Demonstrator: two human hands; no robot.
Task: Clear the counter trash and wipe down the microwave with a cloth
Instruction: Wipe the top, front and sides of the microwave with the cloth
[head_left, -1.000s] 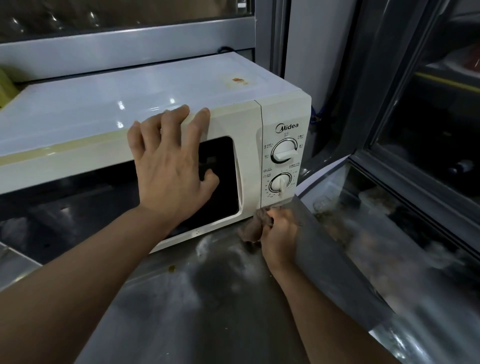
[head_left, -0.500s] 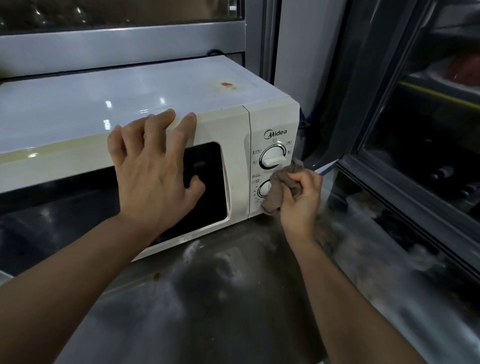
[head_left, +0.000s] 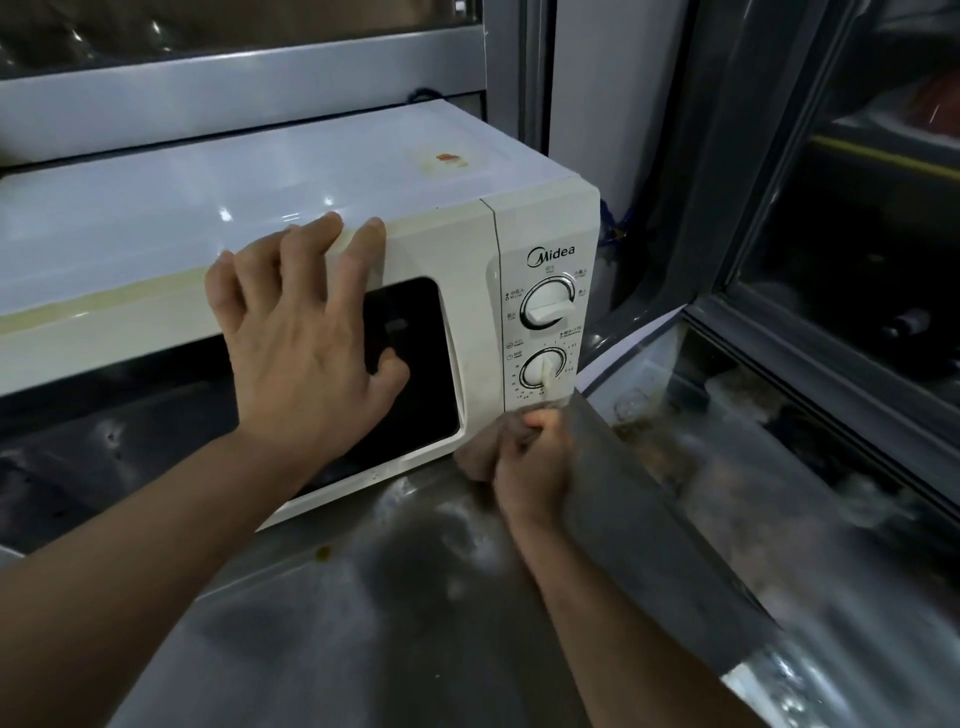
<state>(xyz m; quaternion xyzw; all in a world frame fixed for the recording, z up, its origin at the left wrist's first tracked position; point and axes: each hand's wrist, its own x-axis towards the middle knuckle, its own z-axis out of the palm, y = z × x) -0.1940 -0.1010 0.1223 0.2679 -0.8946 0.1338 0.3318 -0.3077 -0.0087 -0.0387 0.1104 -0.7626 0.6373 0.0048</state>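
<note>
Two bare forearms are seen, with no sleeves reaching the wrists. The left hand (head_left: 306, 353) and the right hand (head_left: 535, 467) are ungloved. Short, unpainted fingernails are shown on the left hand's fingers (head_left: 332, 228).

A white microwave (head_left: 291, 228) sits on a steel counter (head_left: 363, 623). The left hand (head_left: 306, 348) lies spread flat against the microwave's door, fingertips over its top front edge. The right hand (head_left: 535, 462) grips a brownish cloth (head_left: 480, 452) at the microwave's lower front corner, just below the lower dial (head_left: 543, 369). A small stain (head_left: 447, 158) marks the microwave's top.
</note>
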